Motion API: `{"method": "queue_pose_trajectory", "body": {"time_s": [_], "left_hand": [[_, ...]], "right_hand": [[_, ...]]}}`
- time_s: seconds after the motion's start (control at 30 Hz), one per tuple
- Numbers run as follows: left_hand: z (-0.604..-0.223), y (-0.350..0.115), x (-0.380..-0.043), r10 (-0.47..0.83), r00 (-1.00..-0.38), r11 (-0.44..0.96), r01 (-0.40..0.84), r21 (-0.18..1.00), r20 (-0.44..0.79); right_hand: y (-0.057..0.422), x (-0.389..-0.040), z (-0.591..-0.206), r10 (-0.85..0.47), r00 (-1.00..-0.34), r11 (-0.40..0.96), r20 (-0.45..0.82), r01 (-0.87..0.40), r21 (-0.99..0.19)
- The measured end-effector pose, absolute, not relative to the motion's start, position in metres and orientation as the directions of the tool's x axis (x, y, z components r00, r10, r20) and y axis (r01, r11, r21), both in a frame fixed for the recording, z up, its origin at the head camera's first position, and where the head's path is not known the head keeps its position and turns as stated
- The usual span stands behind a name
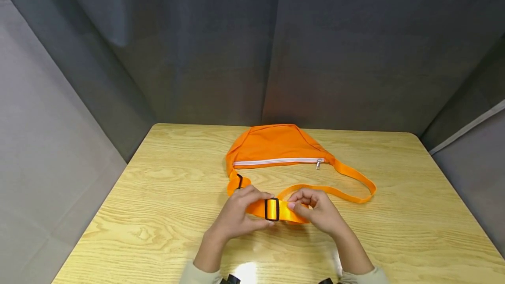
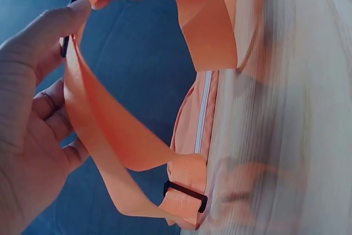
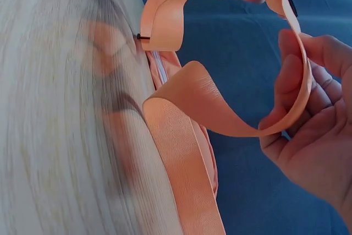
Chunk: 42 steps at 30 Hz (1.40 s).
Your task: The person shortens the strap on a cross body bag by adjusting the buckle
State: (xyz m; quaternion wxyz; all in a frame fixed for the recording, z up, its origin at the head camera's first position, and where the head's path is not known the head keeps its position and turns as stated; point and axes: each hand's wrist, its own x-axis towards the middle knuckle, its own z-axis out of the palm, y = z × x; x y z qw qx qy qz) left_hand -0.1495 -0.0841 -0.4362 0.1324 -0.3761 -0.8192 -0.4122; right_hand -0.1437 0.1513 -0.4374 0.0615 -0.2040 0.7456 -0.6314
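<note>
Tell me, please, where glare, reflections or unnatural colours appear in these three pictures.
Head view: a white glare patch on the table near the bottom edge, and the orange strap shining yellowish beside the buckle; left wrist view: soft, smeared reflections on the table, the strap paler; right wrist view: similar blurred reflections at left, the backdrop tinted blue.

Matt, faintly creased orange cloth makes up the waist bag (image 1: 278,143). The zip pull (image 1: 318,164), at the three o'clock end of the white zipper (image 1: 276,161), is shiny, silvery metal. The webbing strap (image 1: 289,213) is woven and finely ribbed, with a satiny sheen. The black slider buckle (image 1: 278,210) looks like smooth plastic. Wood grain covers the smooth desk (image 1: 158,196), which throws back a glossy glare at six o'clock. The dark curtain (image 1: 213,56) at twelve o'clock looks like matt cloth.
</note>
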Motion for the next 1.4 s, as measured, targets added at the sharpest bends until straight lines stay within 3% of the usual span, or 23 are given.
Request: {"method": "queue_pose_trajectory", "body": {"time_s": [0.27,0.47,0.73,1.07,1.4], "left_hand": [[-0.4395,-0.0798,-0.1551,0.532,-0.619,0.302,0.776,0.554,0.578],[-0.4389,-0.0806,-0.152,0.487,-0.678,0.407,0.734,0.544,0.55],[-0.4382,-0.0805,-0.1498,0.492,-0.693,0.467,0.721,0.512,0.527],[-0.4395,-0.0811,-0.1512,0.465,-0.665,0.389,0.747,0.539,0.585],[-0.4412,-0.0795,-0.1534,0.454,-0.644,0.339,0.764,0.549,0.616]], "right_hand": [[0.149,-0.146,-0.4383,-0.411,-0.876,0.067,0.254,-0.306,-0.95],[0.1487,-0.145,-0.4373,-0.379,-0.891,0.064,0.252,-0.297,-0.953],[0.1481,-0.1441,-0.4372,-0.377,-0.883,0.051,0.28,-0.322,-0.945],[0.1541,-0.145,-0.4422,-0.404,-0.893,0.0,0.199,-0.217,-0.976],[0.1513,-0.1442,-0.4421,-0.386,-0.895,0.014,0.222,-0.247,-0.969]]}}
